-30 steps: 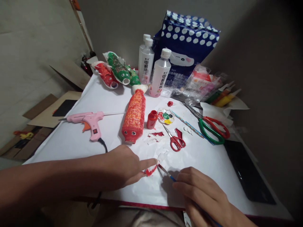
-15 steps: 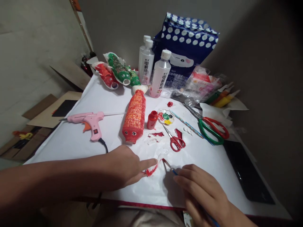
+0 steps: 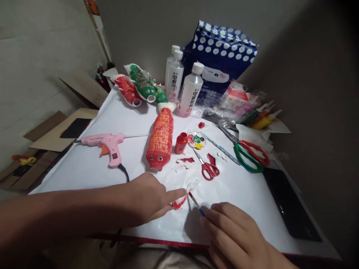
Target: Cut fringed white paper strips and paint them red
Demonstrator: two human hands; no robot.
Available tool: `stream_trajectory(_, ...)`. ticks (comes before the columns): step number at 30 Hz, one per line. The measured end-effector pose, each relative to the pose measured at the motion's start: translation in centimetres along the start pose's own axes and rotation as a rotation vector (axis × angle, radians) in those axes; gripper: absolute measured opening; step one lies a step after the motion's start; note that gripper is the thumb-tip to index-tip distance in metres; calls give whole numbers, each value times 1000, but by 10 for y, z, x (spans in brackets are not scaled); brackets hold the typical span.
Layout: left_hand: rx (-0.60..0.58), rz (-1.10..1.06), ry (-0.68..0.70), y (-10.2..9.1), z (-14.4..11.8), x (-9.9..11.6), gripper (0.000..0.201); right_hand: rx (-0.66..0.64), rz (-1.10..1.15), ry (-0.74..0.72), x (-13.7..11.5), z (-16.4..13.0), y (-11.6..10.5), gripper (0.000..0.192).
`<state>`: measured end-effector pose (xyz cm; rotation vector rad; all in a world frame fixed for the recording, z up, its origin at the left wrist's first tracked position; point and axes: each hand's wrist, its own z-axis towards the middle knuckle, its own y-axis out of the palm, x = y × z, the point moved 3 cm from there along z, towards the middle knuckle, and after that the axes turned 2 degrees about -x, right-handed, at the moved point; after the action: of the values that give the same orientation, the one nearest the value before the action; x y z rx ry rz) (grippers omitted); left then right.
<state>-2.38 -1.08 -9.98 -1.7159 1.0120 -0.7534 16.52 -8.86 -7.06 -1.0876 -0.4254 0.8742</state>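
Observation:
My left hand (image 3: 151,196) presses two fingertips on a small white cut-out (image 3: 180,202) with red paint along it, pinning it to the white-covered table. Pinched in my right hand (image 3: 232,231) is a paintbrush (image 3: 200,210) with a blue handle. Its red-loaded tip touches or almost touches the cut-out's upper part. Beyond my left hand lies a red and orange fish figure (image 3: 159,138) with stuck-on eyes. Beside it are an open red paint bottle (image 3: 181,143) and a flower-shaped palette (image 3: 203,141) with red, green and yellow paint.
Small red scissors (image 3: 209,170), large scissors (image 3: 249,155) and a dark phone-like slab (image 3: 291,205) lie on the right. A pink glue gun (image 3: 110,142) lies left, its cord near my forearm. Bottles (image 3: 190,89), green and red fish (image 3: 140,84) and a blue bag (image 3: 221,56) stand behind.
The brush tip has shifted slightly left and down over the cut-out, and my right hand has moved left with it. My left hand stays in place.

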Motion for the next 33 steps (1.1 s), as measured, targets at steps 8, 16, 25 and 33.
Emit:
stream_trajectory(8,16,-9,1,3,-1,-1,51,40,50,-1,5,-4,-1,16)
stream_trajectory(16,-36,21,0,0,-3,1,52,-93,426,209,26,-3,24,56)
stream_trajectory(25,-26,3,12,1,-3,0,52,-104,420,210,28,4,26,30)
stream_trajectory(33,-2,-5,9,2,-4,0,52,-134,390,219,26,6,23,21)
